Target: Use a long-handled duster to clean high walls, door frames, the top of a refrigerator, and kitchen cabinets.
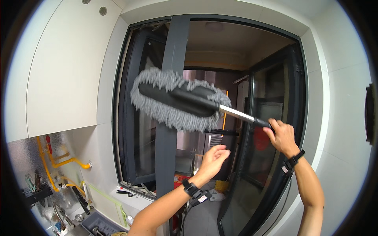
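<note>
My right hand (pixel 282 135) grips the black handle end of a grey microfibre duster (pixel 177 98). A bare metal shaft (pixel 236 113) joins that handle to the wide, shaggy head, whose black plastic back faces me. The head is raised in front of the dark window mullion (pixel 169 97); whether it touches the frame cannot be told. Below the duster, my left hand (pixel 214 157) is in the air with bent fingers and holds nothing. Both wrists wear black straps with small devices attached.
At right the glazed sash (pixel 265 118) stands swung away from the frame. White wall cabinets (pixel 68 65) hang at upper left. Below them run yellow gas pipes (pixel 68 162), a faucet (pixel 60 212) and a grey drain basket (pixel 100 222). A green-edged board (pixel 103 197) leans by the sill.
</note>
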The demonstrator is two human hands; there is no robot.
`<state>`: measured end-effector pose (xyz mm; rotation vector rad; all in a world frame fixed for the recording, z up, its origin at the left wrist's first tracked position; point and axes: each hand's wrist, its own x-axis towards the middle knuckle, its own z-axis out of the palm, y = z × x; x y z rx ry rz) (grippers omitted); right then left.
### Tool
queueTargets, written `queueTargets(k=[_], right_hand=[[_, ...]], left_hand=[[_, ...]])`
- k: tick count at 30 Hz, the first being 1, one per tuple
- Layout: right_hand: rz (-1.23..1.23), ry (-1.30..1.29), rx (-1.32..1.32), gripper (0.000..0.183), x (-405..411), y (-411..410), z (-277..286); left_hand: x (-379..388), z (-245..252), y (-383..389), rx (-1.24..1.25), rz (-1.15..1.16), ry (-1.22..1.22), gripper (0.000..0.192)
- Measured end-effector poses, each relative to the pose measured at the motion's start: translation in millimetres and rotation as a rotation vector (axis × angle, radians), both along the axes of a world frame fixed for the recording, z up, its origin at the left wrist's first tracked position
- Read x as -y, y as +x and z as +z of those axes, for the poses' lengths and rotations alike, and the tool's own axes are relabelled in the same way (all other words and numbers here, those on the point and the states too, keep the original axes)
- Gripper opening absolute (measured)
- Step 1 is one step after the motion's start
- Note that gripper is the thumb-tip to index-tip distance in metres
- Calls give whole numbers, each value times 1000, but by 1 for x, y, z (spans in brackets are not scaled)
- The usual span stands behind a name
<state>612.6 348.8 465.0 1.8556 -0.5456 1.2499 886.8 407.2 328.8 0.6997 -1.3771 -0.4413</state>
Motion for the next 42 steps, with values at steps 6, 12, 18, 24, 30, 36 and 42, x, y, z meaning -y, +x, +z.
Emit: queueTargets(k=[6,12,18,24,30,36,42], right_hand=[[5,-145,229,35,3,59,82],[-104,-359,310,36,-15,52,157],[-262,-644,271,32,-61,37,210],[-466,-766,303,37,-72,-68,249],[-696,-824,343,49,-78,-162,246],[-626,-856,317,48,-85,-94,268],[-547,-852,208,38,-134,35,283]], left_hand=[[-15,-44,76,339,644,-72,82],[-31,-68,107,708,1004,54,95],[-42,-72,119,801,1066,89,95],[-45,-76,122,847,1025,117,85],[-51,-84,135,863,962,97,76],[-53,-85,135,877,946,98,66],[-57,-82,139,906,919,117,60]])
